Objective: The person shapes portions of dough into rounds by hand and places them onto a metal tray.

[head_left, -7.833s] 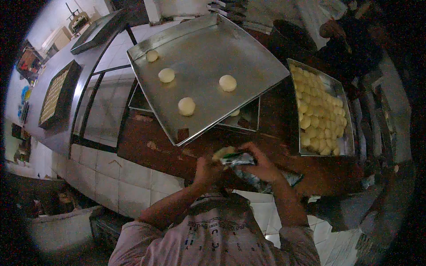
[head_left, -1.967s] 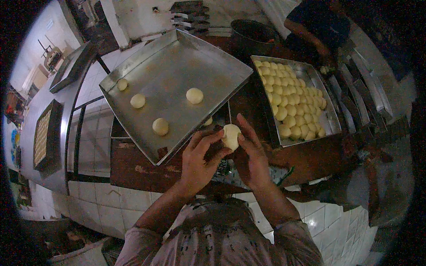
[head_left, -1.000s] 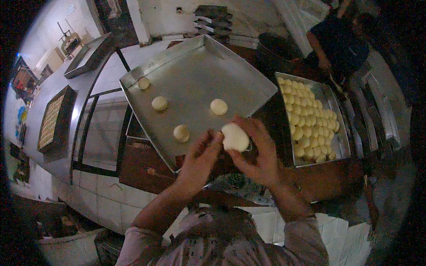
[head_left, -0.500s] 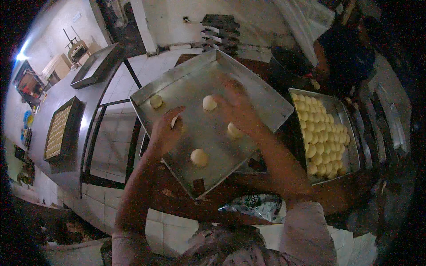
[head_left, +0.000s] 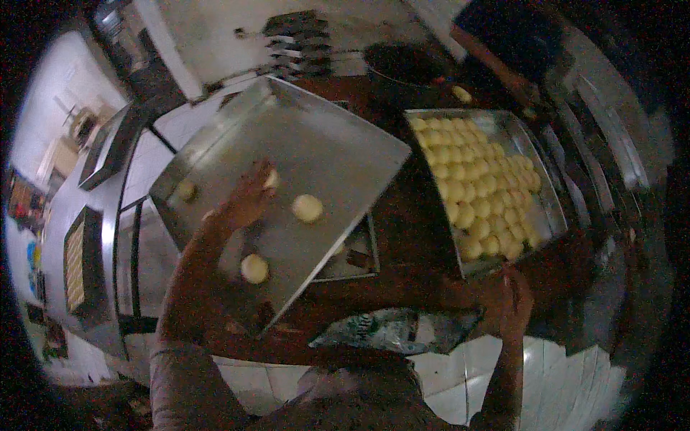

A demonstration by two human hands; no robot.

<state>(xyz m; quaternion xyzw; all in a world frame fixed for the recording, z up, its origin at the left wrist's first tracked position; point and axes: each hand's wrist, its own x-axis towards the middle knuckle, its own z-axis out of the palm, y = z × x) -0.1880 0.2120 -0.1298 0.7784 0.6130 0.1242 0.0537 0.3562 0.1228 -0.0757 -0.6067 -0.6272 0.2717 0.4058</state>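
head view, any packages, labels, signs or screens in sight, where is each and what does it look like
Crumpled plastic bag: lies on the near edge of the brown counter, between the person's arms; grey-green and shiny, with a white printed patch.
Coloured pictures or posters: on the wall at the far left rim; small patches of red and blue, too blurred to tell more.
No screens show.

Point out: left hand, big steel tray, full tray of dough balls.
left hand [head_left: 248, 197], head view, back of the hand.
big steel tray [head_left: 338, 144], head view, bare bottom.
full tray of dough balls [head_left: 550, 208], head view, right rim.
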